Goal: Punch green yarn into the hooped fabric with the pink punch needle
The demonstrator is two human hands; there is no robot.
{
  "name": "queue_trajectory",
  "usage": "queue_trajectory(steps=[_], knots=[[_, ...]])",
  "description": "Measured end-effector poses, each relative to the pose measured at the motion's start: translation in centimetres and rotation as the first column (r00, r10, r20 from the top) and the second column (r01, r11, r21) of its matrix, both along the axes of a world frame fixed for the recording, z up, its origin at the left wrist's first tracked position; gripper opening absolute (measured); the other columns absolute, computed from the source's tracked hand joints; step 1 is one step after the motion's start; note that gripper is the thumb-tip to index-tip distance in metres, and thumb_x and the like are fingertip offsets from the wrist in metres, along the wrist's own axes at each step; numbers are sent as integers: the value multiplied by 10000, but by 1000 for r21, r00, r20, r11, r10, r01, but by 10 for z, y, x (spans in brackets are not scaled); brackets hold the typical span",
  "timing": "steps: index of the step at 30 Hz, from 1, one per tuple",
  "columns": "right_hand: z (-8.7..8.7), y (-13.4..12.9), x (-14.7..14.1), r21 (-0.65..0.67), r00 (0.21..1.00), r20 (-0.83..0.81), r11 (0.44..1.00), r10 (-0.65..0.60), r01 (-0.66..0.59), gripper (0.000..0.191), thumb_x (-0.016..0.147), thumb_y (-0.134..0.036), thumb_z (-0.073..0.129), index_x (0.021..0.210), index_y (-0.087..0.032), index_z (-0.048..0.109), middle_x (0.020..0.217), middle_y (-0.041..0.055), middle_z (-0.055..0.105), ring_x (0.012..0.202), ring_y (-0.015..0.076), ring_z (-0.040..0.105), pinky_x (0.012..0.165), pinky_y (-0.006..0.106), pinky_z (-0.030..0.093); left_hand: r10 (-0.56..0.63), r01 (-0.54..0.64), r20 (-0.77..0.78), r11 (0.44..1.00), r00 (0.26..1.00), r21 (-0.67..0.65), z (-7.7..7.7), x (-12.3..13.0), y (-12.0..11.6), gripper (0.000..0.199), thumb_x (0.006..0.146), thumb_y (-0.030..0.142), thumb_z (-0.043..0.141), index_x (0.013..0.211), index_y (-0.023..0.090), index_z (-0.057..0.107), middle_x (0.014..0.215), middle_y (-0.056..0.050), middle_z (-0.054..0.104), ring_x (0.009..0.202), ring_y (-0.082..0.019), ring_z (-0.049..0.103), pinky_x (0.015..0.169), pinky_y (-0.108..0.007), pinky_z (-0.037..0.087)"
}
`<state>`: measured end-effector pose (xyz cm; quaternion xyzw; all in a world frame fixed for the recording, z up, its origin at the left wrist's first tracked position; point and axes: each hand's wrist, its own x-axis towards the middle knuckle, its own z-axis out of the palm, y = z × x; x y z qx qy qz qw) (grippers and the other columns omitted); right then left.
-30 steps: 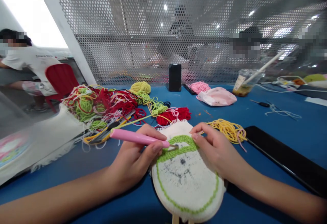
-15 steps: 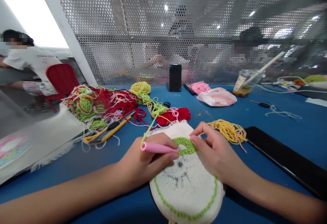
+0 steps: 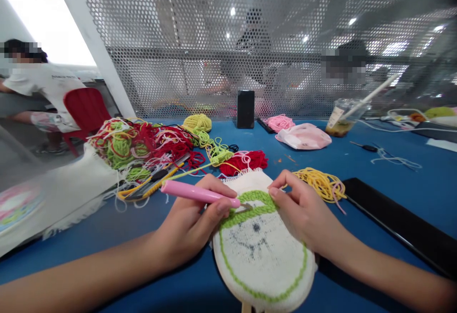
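My left hand (image 3: 194, 220) grips a pink punch needle (image 3: 200, 193), held nearly level, its metal tip reaching the white gap in the green stitched band (image 3: 250, 215). Green yarn runs from the back end of the tool toward the green yarn pile (image 3: 219, 155). White cloth (image 3: 264, 256) is stretched over a round embroidery hoop, with a green stitched outline and a dark drawn face. With thumb and forefinger pinched at the upper right edge, my right hand (image 3: 303, 208) holds the hoop; its other fingers are partly hidden. Wooden legs show under the hoop.
Tangled yarn (image 3: 143, 141) lies at the left by a yellow cutter (image 3: 160, 180). Red yarn (image 3: 246, 161) and yellow yarn (image 3: 319, 183) sit behind the hoop. A black tray-like slab (image 3: 396, 222), a drink cup (image 3: 341, 120) and an upright phone (image 3: 245, 108) are farther off. A person sits at left.
My left hand has shifted left and tipped the punch needle flatter, so its metal tip and more of the green band show. The hoop has moved slightly right; my right hand keeps its hold.
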<state>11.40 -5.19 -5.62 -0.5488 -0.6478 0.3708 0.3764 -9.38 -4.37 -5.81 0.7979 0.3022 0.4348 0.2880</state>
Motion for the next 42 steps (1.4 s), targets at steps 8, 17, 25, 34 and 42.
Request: queue_trajectory(steps=[8,17,25,34,42], knots=[[-1,-2,-1,-7,1000,-27,1000,8,-8,162,850,-323,381,737,-207,382,480,-77,291,423,70,257,383,197,197,-27,27,-31,999,999,18,4,4,1,132,853,201,430,883,188,558,758,-7,541,622,-96,511,536,-182,429],[0,-5,-2,-39,996,-78,998,41,-44,167,863,-341,364,750,-220,388,479,-78,309,415,69,256,370,199,190,-108,99,-254,994,961,-48,6,15,9,156,819,193,494,920,163,610,845,-29,635,767,-132,583,678,-221,460],[-1,-5,-3,-35,999,-34,999,29,-30,179,860,-334,369,733,-210,390,474,-77,302,411,69,272,374,202,199,-24,27,-69,999,997,47,12,9,-1,146,822,187,472,839,168,616,782,-32,619,696,-127,574,611,-209,472],[0,-3,-3,-43,999,-39,999,17,-19,173,858,-323,370,726,-212,385,466,-82,283,402,66,255,362,193,186,10,-12,18,996,1000,91,4,2,-1,130,842,198,460,861,183,587,756,-21,577,638,-109,514,582,-207,441],[2,-3,-3,-39,999,-31,999,12,-14,181,856,-307,383,706,-206,374,472,-82,285,410,61,254,368,193,181,-33,30,65,999,997,42,2,2,-1,142,857,220,443,900,184,573,789,-28,578,629,-99,514,572,-204,435]])
